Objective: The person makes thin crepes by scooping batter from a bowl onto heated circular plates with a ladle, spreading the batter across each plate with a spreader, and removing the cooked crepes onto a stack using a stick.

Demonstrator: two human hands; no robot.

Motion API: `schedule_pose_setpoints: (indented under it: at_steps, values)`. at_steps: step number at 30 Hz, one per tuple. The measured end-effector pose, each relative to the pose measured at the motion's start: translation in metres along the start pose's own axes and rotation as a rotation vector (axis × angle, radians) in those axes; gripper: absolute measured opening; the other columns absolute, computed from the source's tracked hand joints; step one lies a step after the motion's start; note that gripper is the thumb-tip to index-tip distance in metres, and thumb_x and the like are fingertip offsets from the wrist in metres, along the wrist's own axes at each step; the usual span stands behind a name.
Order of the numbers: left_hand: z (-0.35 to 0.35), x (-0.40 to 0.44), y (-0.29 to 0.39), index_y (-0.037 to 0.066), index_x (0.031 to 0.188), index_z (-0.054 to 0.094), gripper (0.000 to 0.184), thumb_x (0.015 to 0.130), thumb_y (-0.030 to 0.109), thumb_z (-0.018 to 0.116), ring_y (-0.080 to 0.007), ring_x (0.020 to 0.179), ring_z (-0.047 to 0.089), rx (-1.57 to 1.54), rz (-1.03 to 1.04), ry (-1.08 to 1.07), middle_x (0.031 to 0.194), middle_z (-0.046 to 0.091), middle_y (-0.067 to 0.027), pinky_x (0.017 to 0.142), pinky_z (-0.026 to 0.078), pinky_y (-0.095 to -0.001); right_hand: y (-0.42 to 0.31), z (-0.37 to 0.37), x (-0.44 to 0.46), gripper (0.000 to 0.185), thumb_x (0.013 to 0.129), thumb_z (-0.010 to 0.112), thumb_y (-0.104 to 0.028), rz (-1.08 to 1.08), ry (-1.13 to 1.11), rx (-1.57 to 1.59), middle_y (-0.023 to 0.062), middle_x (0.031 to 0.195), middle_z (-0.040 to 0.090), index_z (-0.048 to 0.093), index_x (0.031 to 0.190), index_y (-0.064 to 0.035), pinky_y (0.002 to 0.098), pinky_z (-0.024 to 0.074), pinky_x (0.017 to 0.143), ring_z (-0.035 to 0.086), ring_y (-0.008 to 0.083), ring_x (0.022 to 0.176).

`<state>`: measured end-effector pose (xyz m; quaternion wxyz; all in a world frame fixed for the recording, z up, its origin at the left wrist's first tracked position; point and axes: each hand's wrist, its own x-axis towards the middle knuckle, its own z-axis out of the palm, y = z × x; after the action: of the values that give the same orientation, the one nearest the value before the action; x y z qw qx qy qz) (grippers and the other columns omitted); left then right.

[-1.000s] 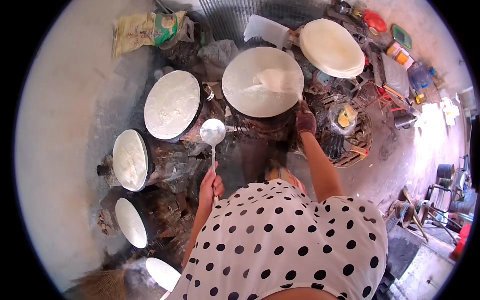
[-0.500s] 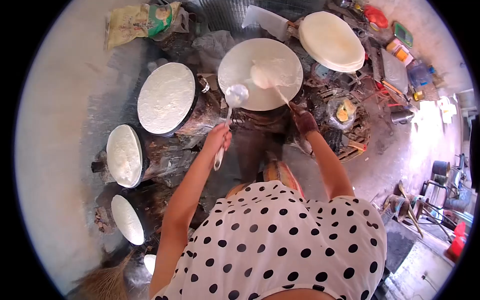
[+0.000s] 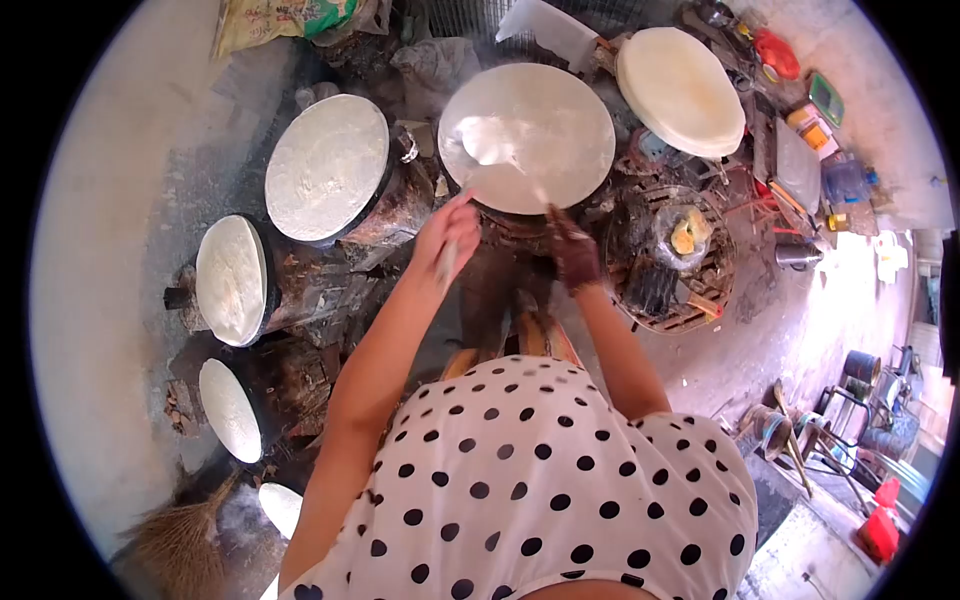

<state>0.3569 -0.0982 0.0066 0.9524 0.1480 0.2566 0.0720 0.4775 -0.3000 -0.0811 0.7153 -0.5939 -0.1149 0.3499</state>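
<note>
My left hand [image 3: 450, 238] is closed around the pale handle of a ladle [image 3: 446, 262], in front of the middle round griddle. The ladle's bowl is smeared by motion and hard to make out. A dark brown glove covers my right hand [image 3: 576, 256], which is closed on the thin handle of a flat spreader [image 3: 541, 192] at the near edge of the griddle. The spreader's blade is blurred. On the griddle [image 3: 575, 120] lies a thin pale layer of batter, with a bright white patch [image 3: 490, 140] at left of centre.
Down the left curve several more griddles with white sheets, among them a large one [image 3: 328, 168] and a smaller one [image 3: 232, 280]. A stack of round flatbreads [image 3: 680, 92] is at upper right. A round grate [image 3: 655, 315] carries a plastic bag [image 3: 683, 238] with yellow pieces. A straw broom [image 3: 180, 545] lies lower left.
The view has shifted slightly. My left hand has moved up and right towards the griddle with the ladle. My right hand has drawn left with the spreader, and the batter is spread thinner.
</note>
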Motion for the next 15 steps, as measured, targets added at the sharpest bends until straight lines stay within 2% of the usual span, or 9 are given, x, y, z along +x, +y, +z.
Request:
schedule_pose_setpoints:
  at_steps: [1, 4, 5, 7, 8, 11, 13, 14, 15]
  values:
    - [0.024, -0.044, 0.003, 0.006, 0.127, 0.045, 0.032, 0.097, 0.018, 0.041, -0.0058, 0.038, 0.034, 0.081, 0.103, 0.051, 0.059, 0.037, 0.0051, 0.037, 0.034, -0.0217, -0.001, -0.013, 0.012, 0.037, 0.096, 0.049, -0.016, 0.0, -0.004, 0.003, 0.0018, 0.113, 0.062, 0.052, 0.132, -0.0108, 0.0245, 0.0435, 0.084, 0.054, 0.0088, 0.095]
    - [0.025, -0.084, 0.009, 0.008, 0.13, 0.044, 0.033, 0.098, 0.017, 0.04, -0.0043, 0.04, 0.035, 0.304, 0.213, 0.093, 0.063, 0.04, 0.0048, 0.037, 0.034, -0.0214, 0.034, -0.048, 0.034, 0.04, 0.093, 0.05, -0.011, -0.03, 0.243, -0.43, 0.0055, 0.119, 0.061, 0.049, 0.134, -0.0106, 0.0263, 0.0438, 0.088, 0.057, 0.0138, 0.101]
    - [0.021, -0.087, 0.014, 0.008, 0.13, 0.044, 0.033, 0.098, 0.017, 0.04, -0.0043, 0.04, 0.035, 0.297, 0.222, 0.095, 0.063, 0.04, 0.0048, 0.037, 0.034, -0.0214, 0.059, -0.053, 0.04, 0.043, 0.092, 0.05, -0.01, -0.467, 0.045, -0.799, 0.0079, 0.123, 0.058, 0.047, 0.135, -0.0118, 0.0292, 0.0442, 0.09, 0.057, 0.0185, 0.105]
    - [0.008, -0.093, 0.025, 0.008, 0.129, 0.044, 0.033, 0.098, 0.017, 0.04, -0.0039, 0.04, 0.036, 0.14, 0.13, 0.084, 0.064, 0.04, 0.0049, 0.037, 0.034, -0.0215, 0.064, -0.047, 0.041, 0.046, 0.09, 0.05, -0.01, -0.92, -0.183, -1.142, 0.0103, 0.127, 0.056, 0.044, 0.136, -0.0131, 0.032, 0.0445, 0.092, 0.057, 0.0232, 0.109]
    - [0.001, -0.099, 0.027, 0.008, 0.128, 0.045, 0.032, 0.098, 0.018, 0.042, -0.004, 0.041, 0.037, 0.104, 0.105, 0.101, 0.064, 0.04, 0.0049, 0.037, 0.035, -0.0214, 0.051, -0.04, 0.03, 0.049, 0.089, 0.051, -0.01, -0.561, -0.177, -1.192, 0.0114, 0.131, 0.053, 0.041, 0.137, -0.0149, 0.0344, 0.0432, 0.095, 0.054, 0.0257, 0.114]
    - [-0.017, -0.139, 0.029, 0.004, 0.129, 0.042, 0.034, 0.098, 0.017, 0.042, -0.0016, 0.042, 0.036, 0.143, 0.108, 0.197, 0.064, 0.038, 0.0058, 0.038, 0.036, -0.02, 0.016, -0.015, -0.016, 0.043, 0.092, 0.049, -0.018, -0.467, 0.003, -1.295, 0.0127, 0.13, 0.053, 0.046, 0.135, -0.0174, 0.0346, 0.0451, 0.093, 0.057, 0.0272, 0.108]
    - [-0.037, -0.169, 0.033, 0.003, 0.13, 0.041, 0.035, 0.098, 0.017, 0.043, -0.0018, 0.041, 0.036, 0.124, 0.113, 0.176, 0.063, 0.038, 0.0055, 0.037, 0.036, -0.0203, 0.013, 0.004, -0.056, 0.036, 0.091, 0.053, -0.03, 0.097, 0.247, -1.299, 0.0179, 0.092, 0.065, 0.053, 0.127, -0.0302, 0.0471, 0.0488, 0.068, 0.063, 0.0366, 0.081]
    - [-0.042, -0.183, 0.036, 0.003, 0.131, 0.04, 0.036, 0.098, 0.018, 0.042, -0.002, 0.04, 0.036, 0.168, 0.114, 0.23, 0.063, 0.037, 0.0054, 0.036, 0.036, -0.0204, 0.034, -0.002, -0.062, 0.036, 0.091, 0.053, -0.03, 0.085, 0.256, -1.305, 0.0179, 0.092, 0.065, 0.053, 0.127, -0.0302, 0.0471, 0.0488, 0.068, 0.063, 0.0366, 0.081]
    - [-0.05, -0.199, 0.037, 0.003, 0.131, 0.039, 0.037, 0.098, 0.018, 0.042, -0.0021, 0.04, 0.035, 0.209, 0.112, 0.289, 0.062, 0.037, 0.0053, 0.035, 0.037, -0.0205, 0.078, -0.023, -0.062, 0.034, 0.092, 0.052, -0.032, -0.215, 0.302, -1.195, 0.018, 0.088, 0.065, 0.053, 0.126, -0.0344, 0.0474, 0.0476, 0.063, 0.062, 0.0364, 0.074]
